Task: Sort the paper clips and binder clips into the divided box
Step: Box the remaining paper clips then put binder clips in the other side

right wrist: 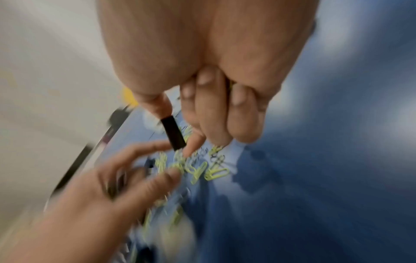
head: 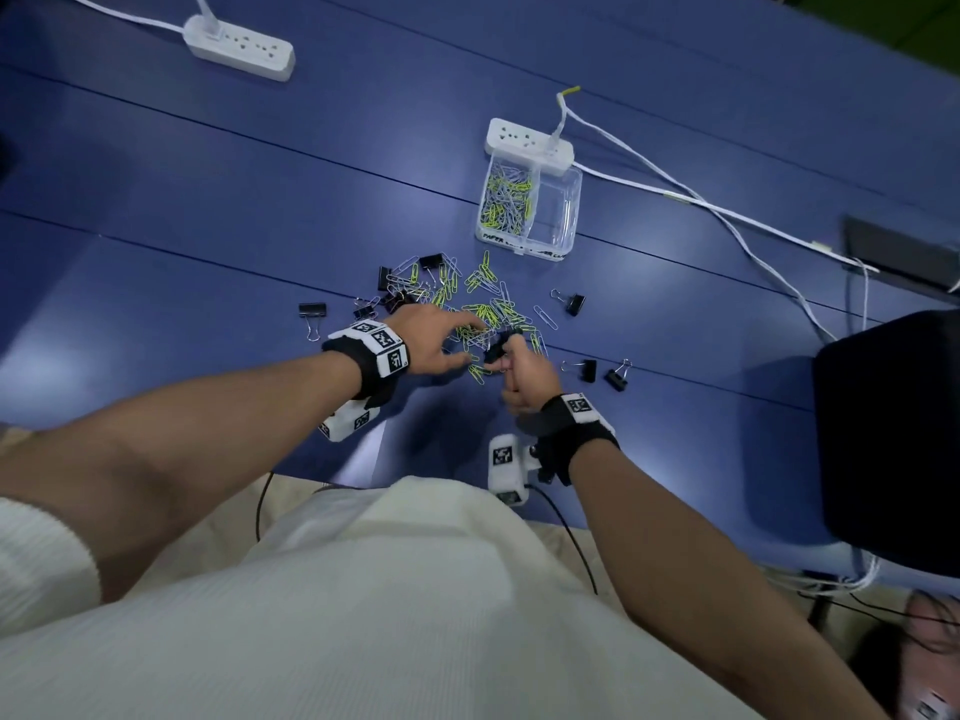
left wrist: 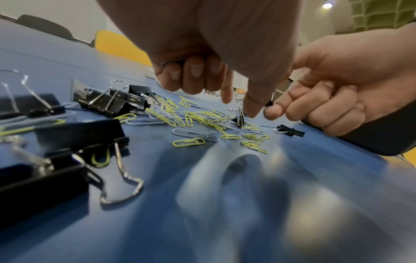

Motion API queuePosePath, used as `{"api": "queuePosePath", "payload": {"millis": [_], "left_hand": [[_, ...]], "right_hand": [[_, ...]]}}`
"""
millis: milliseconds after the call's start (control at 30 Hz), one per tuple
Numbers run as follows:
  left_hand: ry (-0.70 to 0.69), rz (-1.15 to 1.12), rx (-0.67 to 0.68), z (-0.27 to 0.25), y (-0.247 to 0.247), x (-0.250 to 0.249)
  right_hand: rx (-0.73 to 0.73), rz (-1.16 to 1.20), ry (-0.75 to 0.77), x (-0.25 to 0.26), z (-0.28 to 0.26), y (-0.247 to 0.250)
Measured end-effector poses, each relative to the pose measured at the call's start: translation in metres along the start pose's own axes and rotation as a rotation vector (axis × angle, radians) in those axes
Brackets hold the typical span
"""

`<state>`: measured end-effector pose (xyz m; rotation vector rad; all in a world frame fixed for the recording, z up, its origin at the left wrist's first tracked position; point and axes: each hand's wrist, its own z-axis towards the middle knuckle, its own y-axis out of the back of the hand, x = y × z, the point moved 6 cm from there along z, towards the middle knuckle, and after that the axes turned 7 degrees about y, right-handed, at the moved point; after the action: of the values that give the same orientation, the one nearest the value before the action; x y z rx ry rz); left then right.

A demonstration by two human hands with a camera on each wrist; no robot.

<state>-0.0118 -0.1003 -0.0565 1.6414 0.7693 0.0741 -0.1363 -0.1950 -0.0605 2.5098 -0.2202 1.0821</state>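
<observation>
My left grip (head: 434,340) hovers spread and empty over the paper clips (head: 483,314) on the surface (head: 208,200); my right grip (head: 522,374) pinches a black binder clip (right wrist: 173,133). Loose clips may snag and ride into the divided box's (head: 574,210) empty compartment.

the head view looks steeply down from above the chest onto the blue table (head: 208,200), taking in both forearms, the scattered clips (head: 483,304) and the divided box (head: 530,205) beyond them. the left wrist view sits low, almost on the tabletop, looking out under the left hand (left wrist: 213,53) across the same clips, very close. the right wrist view, badly blurred, peers down along the right hand (right wrist: 213,71). all three share the clip pile, and each wrist view catches the other hand.
</observation>
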Motion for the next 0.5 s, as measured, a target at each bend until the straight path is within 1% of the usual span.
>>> {"api": "queuePosePath", "payload": {"millis": [33,67,100,167,233,267,300,367,400,433,500], "left_hand": [[0.008,0.0,0.001,0.0,-0.001,0.001],[0.014,-0.002,0.0,0.0,-0.002,0.002],[0.017,-0.005,-0.001,0.0,-0.002,0.002],[0.016,-0.007,0.005,0.0,-0.004,0.002],[0.029,0.015,0.006,0.0,-0.005,0.004],[0.048,0.03,0.002,0.001,-0.004,0.007],[0.072,0.044,-0.006,0.001,-0.004,0.011],[0.112,0.06,-0.016,0.002,-0.004,0.02],[0.12,0.061,-0.016,0.002,-0.004,0.024],[0.121,0.061,-0.016,0.002,-0.004,0.027],[0.121,0.066,-0.023,0.001,-0.003,0.032]], "right_hand": [[0.023,0.243,-0.089,-0.005,0.0,-0.003],[0.044,0.403,-0.163,-0.008,0.001,-0.006],[0.089,0.488,-0.197,-0.01,0.002,-0.008],[0.193,0.543,-0.208,-0.009,0.0,-0.012],[0.197,0.523,-0.183,-0.008,0.0,-0.009],[0.187,0.418,-0.152,-0.006,0.001,-0.007],[0.173,0.225,-0.089,-0.005,0.003,-0.004],[0.215,-0.381,0.118,0.001,0.002,-0.008],[0.199,-0.571,0.173,0.0,0.003,-0.009],[0.184,-0.651,0.204,-0.004,0.001,-0.01],[0.156,-0.703,0.268,-0.009,-0.004,-0.012]]}}
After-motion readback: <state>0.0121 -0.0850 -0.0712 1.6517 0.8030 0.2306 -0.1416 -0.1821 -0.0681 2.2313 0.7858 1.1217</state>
